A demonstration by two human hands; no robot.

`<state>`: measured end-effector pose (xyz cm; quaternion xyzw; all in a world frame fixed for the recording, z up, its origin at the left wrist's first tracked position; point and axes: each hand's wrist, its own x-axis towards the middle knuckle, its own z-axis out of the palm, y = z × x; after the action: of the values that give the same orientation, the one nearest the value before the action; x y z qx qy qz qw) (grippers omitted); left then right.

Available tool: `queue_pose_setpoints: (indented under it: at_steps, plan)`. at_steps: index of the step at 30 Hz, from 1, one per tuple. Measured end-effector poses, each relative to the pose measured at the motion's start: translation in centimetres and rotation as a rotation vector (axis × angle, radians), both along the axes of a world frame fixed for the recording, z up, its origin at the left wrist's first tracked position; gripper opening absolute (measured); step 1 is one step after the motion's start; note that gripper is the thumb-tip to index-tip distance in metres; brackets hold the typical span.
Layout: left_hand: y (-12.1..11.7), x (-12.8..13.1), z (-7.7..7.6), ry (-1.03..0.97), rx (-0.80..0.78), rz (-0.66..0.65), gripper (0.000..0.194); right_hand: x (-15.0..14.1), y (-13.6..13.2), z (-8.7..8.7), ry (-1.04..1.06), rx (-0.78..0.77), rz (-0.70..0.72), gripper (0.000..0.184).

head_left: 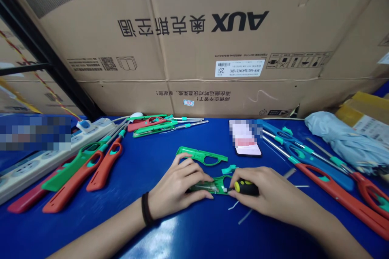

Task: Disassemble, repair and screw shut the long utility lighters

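Observation:
My left hand is closed around the green half shell of a long-necked lighter, pressing it to the blue table; a clear fuel tank shows inside. My right hand grips a screwdriver with a black and yellow handle. Its tip end points left at the shell's trigger area, where small white parts sit. Fingers hide most of the shaft. Just behind my left hand lies the other green shell half, hollow side up. A loose teal trigger piece rests between the two halves.
Whole lighters lie at the left, such as an orange one, and at the right, such as a red-orange one. More are at the back. A phone, power strip, blue cloth bundle and large carton surround the work area.

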<state>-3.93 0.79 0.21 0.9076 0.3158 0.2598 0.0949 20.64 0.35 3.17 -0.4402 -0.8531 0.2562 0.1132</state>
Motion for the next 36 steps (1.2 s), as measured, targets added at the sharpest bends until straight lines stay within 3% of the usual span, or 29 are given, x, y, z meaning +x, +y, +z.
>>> queue_pose_setpoints:
  at_steps: [3,9,23,36]
  plan:
    - [-0.03,-0.1,0.12,0.004,-0.01,-0.002,0.026,0.12,0.01,0.02,-0.001,0.005,0.004,0.005]
    - [-0.26,-0.34,0.43,-0.004,-0.049,0.004,0.011,0.06,-0.08,0.15,0.014,0.04,0.044,0.004]
    - [-0.4,-0.59,0.48,-0.035,-0.087,0.023,0.01,-0.05,-0.31,0.42,0.019,0.055,0.023,0.002]
    - [-0.37,-0.88,0.64,-0.02,-0.121,-0.007,0.003,0.78,0.5,0.01,0.098,0.144,-0.076,0.007]
